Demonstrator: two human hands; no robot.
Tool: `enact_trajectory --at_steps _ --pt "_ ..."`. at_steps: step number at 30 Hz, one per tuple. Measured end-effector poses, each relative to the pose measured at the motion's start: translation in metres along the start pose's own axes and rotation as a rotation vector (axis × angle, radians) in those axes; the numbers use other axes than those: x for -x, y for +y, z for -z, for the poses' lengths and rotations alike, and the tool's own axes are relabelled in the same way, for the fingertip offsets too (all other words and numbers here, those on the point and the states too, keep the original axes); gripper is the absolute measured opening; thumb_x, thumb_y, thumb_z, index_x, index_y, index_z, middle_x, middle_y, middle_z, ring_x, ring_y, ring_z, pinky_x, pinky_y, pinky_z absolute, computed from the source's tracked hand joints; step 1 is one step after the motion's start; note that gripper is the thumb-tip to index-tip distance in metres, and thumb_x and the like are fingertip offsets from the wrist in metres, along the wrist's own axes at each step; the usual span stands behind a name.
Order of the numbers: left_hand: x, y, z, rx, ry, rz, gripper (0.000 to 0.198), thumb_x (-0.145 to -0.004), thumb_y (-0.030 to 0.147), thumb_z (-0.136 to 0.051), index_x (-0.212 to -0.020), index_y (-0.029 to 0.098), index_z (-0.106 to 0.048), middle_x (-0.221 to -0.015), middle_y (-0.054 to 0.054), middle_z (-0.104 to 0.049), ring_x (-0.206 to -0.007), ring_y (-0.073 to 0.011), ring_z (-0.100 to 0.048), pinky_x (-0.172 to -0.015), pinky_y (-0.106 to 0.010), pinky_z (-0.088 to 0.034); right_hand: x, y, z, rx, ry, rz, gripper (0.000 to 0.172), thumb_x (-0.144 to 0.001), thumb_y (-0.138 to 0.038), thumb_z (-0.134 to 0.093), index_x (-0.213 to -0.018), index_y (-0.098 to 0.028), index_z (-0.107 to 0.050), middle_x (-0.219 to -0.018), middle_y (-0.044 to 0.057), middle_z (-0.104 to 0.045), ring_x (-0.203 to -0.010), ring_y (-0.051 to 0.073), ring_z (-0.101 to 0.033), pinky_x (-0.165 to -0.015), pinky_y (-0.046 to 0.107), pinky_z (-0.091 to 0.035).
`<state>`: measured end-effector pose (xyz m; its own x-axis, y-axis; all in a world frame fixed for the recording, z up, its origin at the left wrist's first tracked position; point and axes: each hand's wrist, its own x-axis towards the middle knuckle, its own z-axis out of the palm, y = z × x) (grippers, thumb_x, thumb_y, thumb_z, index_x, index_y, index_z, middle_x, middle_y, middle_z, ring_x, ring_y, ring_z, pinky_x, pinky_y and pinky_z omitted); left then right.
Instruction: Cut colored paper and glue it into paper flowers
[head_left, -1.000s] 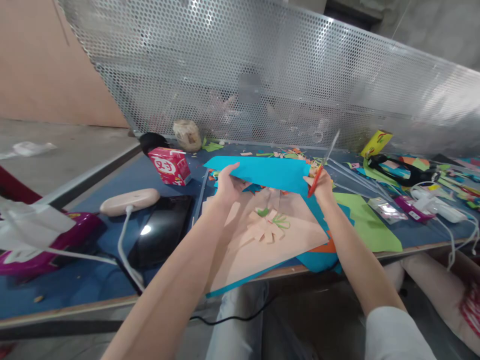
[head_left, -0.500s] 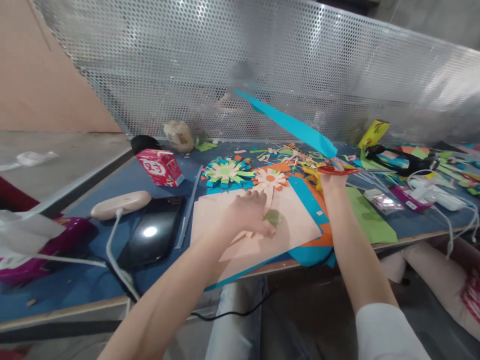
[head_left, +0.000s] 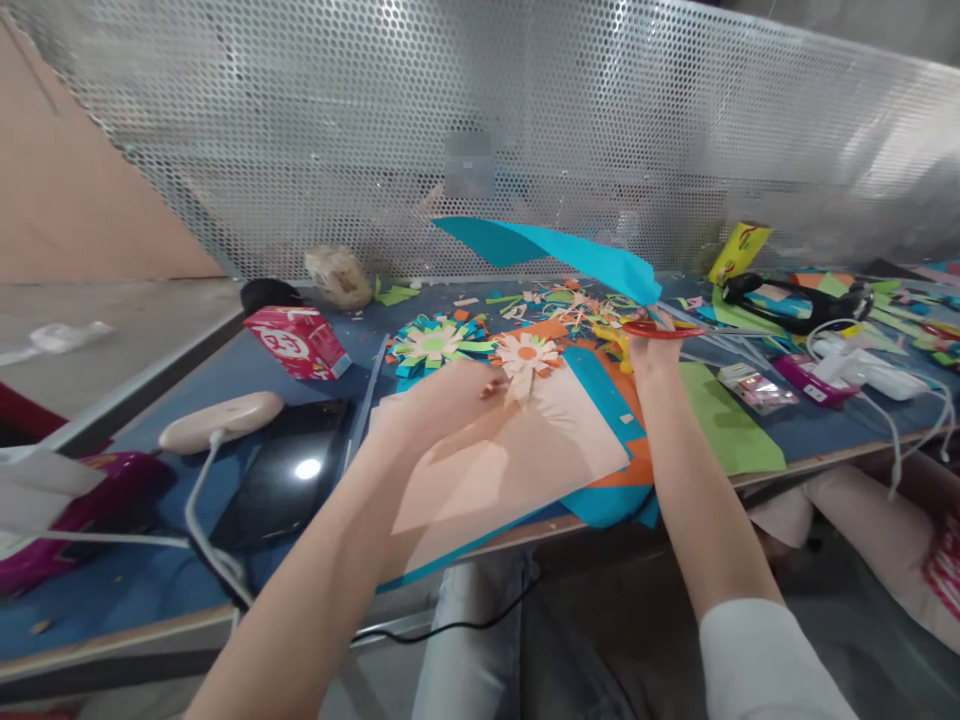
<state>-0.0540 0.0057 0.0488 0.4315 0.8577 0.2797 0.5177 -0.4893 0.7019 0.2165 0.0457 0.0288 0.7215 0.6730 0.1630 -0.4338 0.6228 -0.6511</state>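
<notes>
My left hand [head_left: 463,392] is over a stack of peach paper sheets [head_left: 525,450], its fingers curled in. What they close on, if anything, is hidden. Just beyond the fingertips lies a small peach paper strip [head_left: 519,388], below a peach paper flower with an orange centre [head_left: 529,353]. A fuller blue and green paper flower [head_left: 433,345] rests behind my wrist. Raised over the table's right half, my right hand [head_left: 657,340] has red-handled scissors [head_left: 667,329] around its fingers, blades to the right. It also grips a long blue paper strip [head_left: 585,255] that extends up and left.
Paper scraps [head_left: 570,298] litter the back by a perforated metal panel [head_left: 337,130]. On the left are a red box [head_left: 296,343], a phone [head_left: 289,470], a white corded device [head_left: 221,422] and a purple holder [head_left: 82,515]. Green paper [head_left: 727,420] lies right; another person's legs [head_left: 870,530] show beyond.
My left hand has drawn back and left, its fingers going from spread to curled. The green piece under it no longer shows. The blue strip has swung and shows broader; the right hand keeps its hold.
</notes>
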Motion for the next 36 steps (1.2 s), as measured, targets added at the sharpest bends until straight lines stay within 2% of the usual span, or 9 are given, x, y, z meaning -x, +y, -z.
enact_trajectory --at_steps 2,6,8,11,16,20,27,32,36 --pt "-0.005 -0.001 0.012 0.007 0.046 -0.01 0.004 -0.063 0.023 -0.064 -0.061 0.02 -0.066 -0.067 -0.005 -0.065 -0.07 -0.0218 -0.061 -0.069 -0.03 -0.048 0.0 0.0 0.001 0.023 -0.001 -0.014 0.025 -0.072 -0.027 -0.058 -0.062 -0.022 -0.035 -0.059 -0.007 -0.046 -0.052 0.007 -0.048 -0.053 0.023 -0.048" --pt "-0.011 -0.01 0.028 0.399 0.186 0.146 0.025 -0.066 0.038 -0.068 -0.077 0.016 -0.067 -0.067 -0.004 -0.06 -0.056 -0.0139 -0.056 -0.049 -0.025 -0.05 0.0 0.0 0.003 0.01 -0.057 -0.037 0.025 -0.072 -0.023 -0.057 -0.063 -0.021 -0.035 -0.06 -0.008 -0.046 -0.052 0.007 -0.049 -0.054 0.024 -0.049" --pt "-0.013 -0.018 0.031 0.552 0.167 0.231 0.029 -0.064 0.037 -0.07 -0.081 0.015 -0.066 -0.068 -0.003 -0.058 -0.053 -0.0111 -0.054 -0.045 -0.023 -0.05 0.0 0.0 0.003 -0.042 -0.06 -0.05 0.026 -0.072 -0.019 -0.057 -0.062 -0.021 -0.033 -0.06 -0.009 -0.047 -0.051 0.006 -0.048 -0.052 0.022 -0.048" --pt "-0.014 -0.027 0.031 0.63 0.06 0.334 0.027 -0.063 0.032 -0.071 -0.081 0.014 -0.063 -0.07 -0.002 -0.055 -0.054 -0.0085 -0.052 -0.046 -0.023 -0.053 0.001 -0.001 0.001 -0.149 -0.002 -0.094 0.028 -0.073 -0.014 -0.055 -0.06 -0.02 -0.031 -0.059 -0.01 -0.048 -0.049 0.004 -0.047 -0.048 0.017 -0.046" --pt "-0.012 -0.032 0.03 0.628 -0.056 0.508 0.027 -0.063 0.025 -0.069 -0.084 0.014 -0.057 -0.064 0.002 -0.049 -0.056 -0.0088 -0.05 -0.052 -0.034 -0.057 0.002 -0.001 -0.001 -0.2 0.022 -0.167 0.031 -0.076 -0.013 -0.055 -0.059 -0.02 -0.03 -0.054 -0.009 -0.045 -0.048 0.003 -0.047 -0.046 0.014 -0.046" --pt "-0.01 -0.039 0.03 0.551 -0.175 0.586 0.036 -0.056 0.03 -0.074 -0.083 0.014 -0.055 -0.064 0.004 -0.046 -0.056 -0.0076 -0.046 -0.061 -0.042 -0.058 0.003 0.001 -0.001 -0.194 -0.001 -0.174 0.031 -0.075 -0.005 -0.052 -0.058 -0.019 -0.03 -0.052 -0.009 -0.044 -0.047 0.003 -0.048 -0.045 0.012 -0.044" --pt "-0.01 -0.047 0.032 0.318 -0.259 0.658 0.043 -0.043 0.035 -0.077 -0.077 0.015 -0.059 -0.076 -0.003 -0.055 -0.074 -0.0163 -0.053 -0.059 -0.034 -0.055 0.005 0.003 -0.004 -0.17 -0.037 -0.177 0.041 -0.072 -0.016 -0.062 -0.056 -0.019 -0.024 -0.047 -0.011 -0.041 -0.041 0.003 -0.046 -0.042 0.015 -0.044" --pt "-0.01 -0.045 0.033 0.329 -0.26 0.657 0.047 -0.041 0.036 -0.078 -0.078 0.014 -0.06 -0.078 -0.005 -0.057 -0.079 -0.0197 -0.056 -0.061 -0.033 -0.055 0.005 0.006 -0.005 -0.142 -0.054 -0.182 0.042 -0.07 -0.022 -0.065 -0.057 -0.02 -0.024 -0.046 -0.011 -0.04 -0.039 0.004 -0.045 -0.04 0.018 -0.043" --pt "-0.01 -0.047 0.032 0.355 -0.251 0.646 0.048 -0.04 0.039 -0.079 -0.076 0.014 -0.06 -0.08 -0.005 -0.057 -0.081 -0.0195 -0.056 -0.062 -0.033 -0.055 0.005 0.007 -0.005 -0.123 -0.061 -0.19 0.036 -0.071 -0.023 -0.063 -0.059 -0.02 -0.029 -0.047 -0.011 -0.04 -0.039 0.005 -0.045 -0.04 0.019 -0.044"
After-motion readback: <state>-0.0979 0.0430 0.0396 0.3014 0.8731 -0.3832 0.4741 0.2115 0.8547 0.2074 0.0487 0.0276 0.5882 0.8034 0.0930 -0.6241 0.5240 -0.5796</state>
